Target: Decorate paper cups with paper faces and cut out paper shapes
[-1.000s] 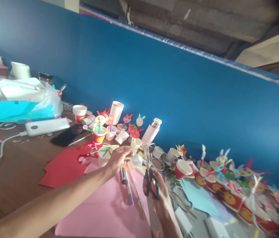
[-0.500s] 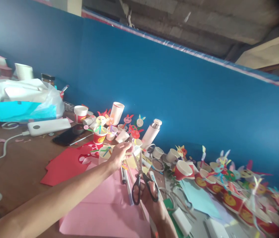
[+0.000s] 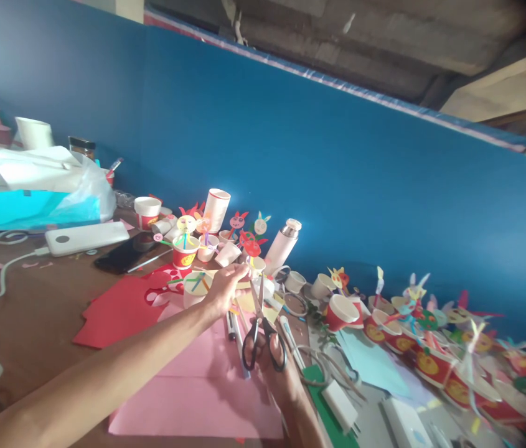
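Observation:
My right hand (image 3: 274,367) grips a pair of black-handled scissors (image 3: 259,320), with its fingers at the handle loops. The blades point away from me and stand slightly apart. Just left of their tips, my left hand (image 3: 225,289) is closed in a pinch; whatever is between its fingertips is too small to make out. Beside that hand is a white paper cup (image 3: 192,292) with coloured strips across its top. Below both hands lies a pink paper sheet (image 3: 188,398), and several pens (image 3: 239,336) rest on it.
Red paper (image 3: 117,305) lies left of the pink sheet, near a dark phone (image 3: 120,254) and a white power bank (image 3: 88,238). A thermos flask (image 3: 282,246) stands by the blue partition (image 3: 337,174). Decorated paper cups (image 3: 435,364) and a white charger (image 3: 340,407) are at right.
My right hand and the scissors have moved slightly left and up, bringing the blades closer to my left fingertips. My left hand keeps its pinch. The view has shifted a little.

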A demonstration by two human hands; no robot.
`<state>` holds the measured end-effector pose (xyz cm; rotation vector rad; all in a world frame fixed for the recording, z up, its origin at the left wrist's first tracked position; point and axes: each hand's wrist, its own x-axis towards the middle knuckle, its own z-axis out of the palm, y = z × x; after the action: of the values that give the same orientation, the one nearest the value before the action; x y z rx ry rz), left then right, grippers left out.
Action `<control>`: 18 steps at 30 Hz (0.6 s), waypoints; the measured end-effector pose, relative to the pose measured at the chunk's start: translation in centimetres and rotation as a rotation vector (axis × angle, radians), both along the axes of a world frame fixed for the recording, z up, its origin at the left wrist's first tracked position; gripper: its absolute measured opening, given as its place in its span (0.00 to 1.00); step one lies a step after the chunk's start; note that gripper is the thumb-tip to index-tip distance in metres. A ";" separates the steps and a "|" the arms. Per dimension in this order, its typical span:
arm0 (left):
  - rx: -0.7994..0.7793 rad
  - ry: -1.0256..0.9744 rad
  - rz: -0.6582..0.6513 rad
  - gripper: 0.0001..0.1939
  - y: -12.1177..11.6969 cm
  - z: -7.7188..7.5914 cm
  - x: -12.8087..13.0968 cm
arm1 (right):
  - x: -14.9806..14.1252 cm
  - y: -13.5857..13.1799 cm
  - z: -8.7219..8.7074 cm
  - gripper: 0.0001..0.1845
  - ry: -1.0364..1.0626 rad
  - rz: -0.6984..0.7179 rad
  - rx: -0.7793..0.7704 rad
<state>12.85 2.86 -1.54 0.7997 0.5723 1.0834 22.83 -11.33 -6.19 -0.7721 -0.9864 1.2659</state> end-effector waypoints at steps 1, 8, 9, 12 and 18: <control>-0.007 -0.019 -0.004 0.17 -0.2 0.1 0.1 | -0.2 0.1 -0.1 0.24 0.007 -0.010 0.003; -0.162 -0.122 0.028 0.15 -1.8 0.8 1.0 | -1.3 0.7 0.1 0.21 -0.006 -0.107 0.039; -0.166 -0.121 0.025 0.15 -1.9 0.8 1.2 | -1.4 0.7 0.2 0.20 -0.019 -0.123 0.048; -0.158 -0.117 0.013 0.14 -2.2 0.6 1.4 | -1.4 0.7 0.4 0.17 -0.028 -0.150 0.056; -0.201 -0.126 -0.003 0.11 -2.5 0.5 1.5 | -1.2 0.6 0.1 0.19 -0.097 -0.218 0.032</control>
<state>14.37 0.37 -1.05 0.5529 0.5627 1.0473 21.61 -10.71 -6.06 -0.8975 -0.9694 1.0310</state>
